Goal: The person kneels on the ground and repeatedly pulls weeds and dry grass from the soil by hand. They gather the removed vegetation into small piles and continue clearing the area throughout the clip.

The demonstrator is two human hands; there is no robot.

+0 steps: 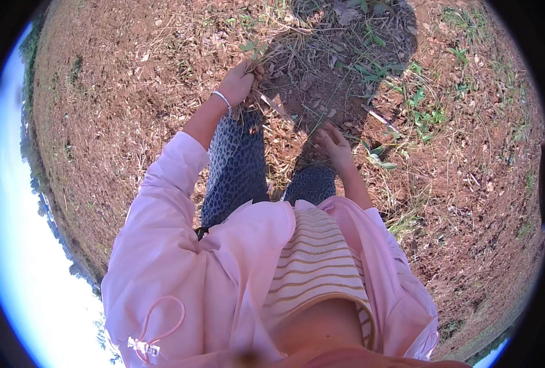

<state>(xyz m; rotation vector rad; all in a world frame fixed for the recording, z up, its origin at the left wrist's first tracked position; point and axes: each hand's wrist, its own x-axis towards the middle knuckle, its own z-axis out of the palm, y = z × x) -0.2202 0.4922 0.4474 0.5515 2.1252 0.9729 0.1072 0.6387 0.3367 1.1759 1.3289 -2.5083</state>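
My left hand (238,85), with a pale bracelet at the wrist, is closed around a bundle of dry grass and weed stems (264,59). A small green leafy sprig (253,47) sticks up beyond its fingers. Below that hand a pale dry blade (273,105) slants down to the right. My right hand (336,146) is low over the shaded soil, fingers partly curled. A thin green stalk (319,120) runs up from near its fingertips; whether they grip it cannot be made out.
Dry grass litter (307,48) covers the ground ahead, partly under my shadow. Green weeds (424,112) grow to the right, near a pale stick (382,120). Reddish soil with scattered dry leaves (116,106) spreads to the left. My patterned trouser legs (235,154) are below my hands.
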